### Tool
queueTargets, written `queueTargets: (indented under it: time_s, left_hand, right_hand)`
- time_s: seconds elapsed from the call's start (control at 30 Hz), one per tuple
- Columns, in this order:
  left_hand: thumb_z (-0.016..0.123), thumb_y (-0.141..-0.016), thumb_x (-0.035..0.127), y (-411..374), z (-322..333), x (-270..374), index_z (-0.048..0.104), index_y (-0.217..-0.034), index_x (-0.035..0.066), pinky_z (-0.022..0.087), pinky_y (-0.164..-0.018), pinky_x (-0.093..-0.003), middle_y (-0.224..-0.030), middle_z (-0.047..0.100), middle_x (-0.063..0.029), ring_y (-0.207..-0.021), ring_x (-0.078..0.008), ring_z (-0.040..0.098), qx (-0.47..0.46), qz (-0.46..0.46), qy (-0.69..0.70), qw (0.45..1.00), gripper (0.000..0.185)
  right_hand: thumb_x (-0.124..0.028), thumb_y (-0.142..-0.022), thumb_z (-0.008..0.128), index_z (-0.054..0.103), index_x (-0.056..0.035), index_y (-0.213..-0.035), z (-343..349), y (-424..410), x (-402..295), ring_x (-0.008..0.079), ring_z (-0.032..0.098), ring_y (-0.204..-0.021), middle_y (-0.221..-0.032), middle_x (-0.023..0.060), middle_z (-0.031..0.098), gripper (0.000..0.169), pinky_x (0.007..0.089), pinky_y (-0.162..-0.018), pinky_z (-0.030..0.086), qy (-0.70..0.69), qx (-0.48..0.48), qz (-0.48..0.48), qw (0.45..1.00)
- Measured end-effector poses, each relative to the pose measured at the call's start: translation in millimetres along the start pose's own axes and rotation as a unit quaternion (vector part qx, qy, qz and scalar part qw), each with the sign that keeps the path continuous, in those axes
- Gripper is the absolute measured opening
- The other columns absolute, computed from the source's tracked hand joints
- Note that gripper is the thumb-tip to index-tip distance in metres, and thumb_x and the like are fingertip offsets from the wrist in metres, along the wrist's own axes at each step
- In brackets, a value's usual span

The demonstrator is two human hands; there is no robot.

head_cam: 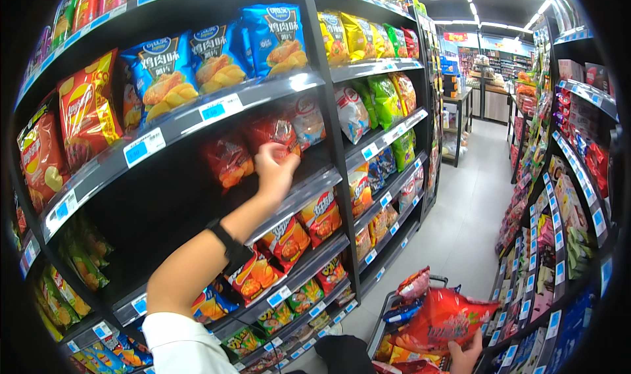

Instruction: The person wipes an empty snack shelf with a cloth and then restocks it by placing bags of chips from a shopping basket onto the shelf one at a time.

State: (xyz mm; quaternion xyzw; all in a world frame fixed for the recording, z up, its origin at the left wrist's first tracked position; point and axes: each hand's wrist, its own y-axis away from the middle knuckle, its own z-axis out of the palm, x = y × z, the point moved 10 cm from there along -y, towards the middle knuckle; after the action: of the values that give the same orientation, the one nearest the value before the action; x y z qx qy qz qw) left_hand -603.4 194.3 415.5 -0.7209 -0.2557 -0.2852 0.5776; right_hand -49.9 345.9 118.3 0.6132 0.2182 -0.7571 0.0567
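My left hand (277, 166) reaches into the middle shelf. Its curled fingers pinch the front of a red snack bag (273, 130), slightly blurred. Just left of it, another red snack bag (229, 159) stands on the same shelf, and a pale clear-fronted bag (307, 120) stands to the right. Low on the right, my right hand (466, 352) grips a large glossy red snack bag (441, 320) by its lower corner. That bag is above a shopping cart (377, 320) filled with snack packets, including a blue packet (402, 312) and a yellow-orange packet (414, 356).
Blue chip bags (165, 80) and red Lay's bags (88, 110) line the shelf above. Orange-red bags (286, 241) fill the shelf below. A black upright post (328, 103) divides the shelving. To the right runs a tiled aisle (458, 186), bounded by another stocked shelf (567, 216).
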Motion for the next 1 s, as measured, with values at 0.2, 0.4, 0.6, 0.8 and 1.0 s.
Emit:
queueTargets:
  time_s: [0.2, 0.4, 0.6, 0.8, 1.0]
  left_hand:
    - [0.075, -0.085, 0.049, 260, 39, 80, 0.040, -0.138, 0.001, 0.042, -0.105, -0.0386, -0.133, 0.047, -0.0196, -0.127, -0.0268, 0.047, -0.534, -0.229, 0.106, 0.807, 0.080]
    - [0.086, -0.077, 0.040, 322, 28, 100, 0.017, -0.148, -0.004, 0.039, -0.111, -0.0419, -0.144, 0.037, -0.0236, -0.134, -0.0295, 0.043, -0.543, -0.280, 0.149, 0.778, 0.108]
    - [0.085, -0.078, 0.018, 295, 0, 96, 0.034, -0.145, 0.002, 0.045, -0.106, -0.0386, -0.137, 0.053, -0.0112, -0.126, -0.0202, 0.052, -0.488, -0.252, 0.113, 0.828, 0.086]
    - [0.083, -0.081, 0.016, 220, -33, 88, 0.047, -0.135, 0.002, 0.051, -0.099, -0.0372, -0.126, 0.062, -0.0094, -0.114, -0.0189, 0.062, -0.367, -0.246, 0.160, 0.883, 0.066]
    - [0.080, -0.084, 0.025, 61, -123, 43, 0.056, -0.120, 0.002, 0.061, -0.076, -0.0370, -0.111, 0.068, -0.0111, -0.095, -0.0211, 0.070, -0.092, -0.179, 0.118, 0.972, 0.048]
  right_hand:
    - [-0.002, -0.085, 0.070, 0.048, 0.0017, -0.132, 97, -24, -34, 0.0144, 0.061, -0.110, -0.121, 0.0084, 0.062, 0.052, 0.0299, -0.096, 0.048, -0.140, -0.110, 0.099, 0.979]
    - [-0.003, -0.084, 0.075, 0.048, 0.0011, -0.128, 148, -13, -65, 0.0155, 0.061, -0.112, -0.120, 0.0103, 0.064, 0.052, 0.0306, -0.098, 0.049, -0.186, -0.152, 0.085, 0.967]
    - [-0.003, -0.081, 0.077, 0.046, 0.0021, -0.132, 179, 3, -76, 0.0169, 0.061, -0.113, -0.121, 0.0110, 0.063, 0.060, 0.0315, -0.099, 0.048, -0.148, -0.189, 0.033, 0.970]
    - [0.000, -0.083, 0.068, 0.040, -0.0004, -0.141, 162, 10, -68, 0.0229, 0.058, -0.118, -0.127, 0.0144, 0.058, 0.065, 0.0364, -0.106, 0.043, -0.148, -0.202, -0.023, 0.968]
    - [-0.007, -0.095, 0.057, 0.044, -0.0007, -0.137, 93, 18, -32, 0.0211, 0.063, -0.108, -0.114, 0.0129, 0.064, 0.044, 0.0354, -0.101, 0.047, -0.107, -0.077, 0.023, 0.991]
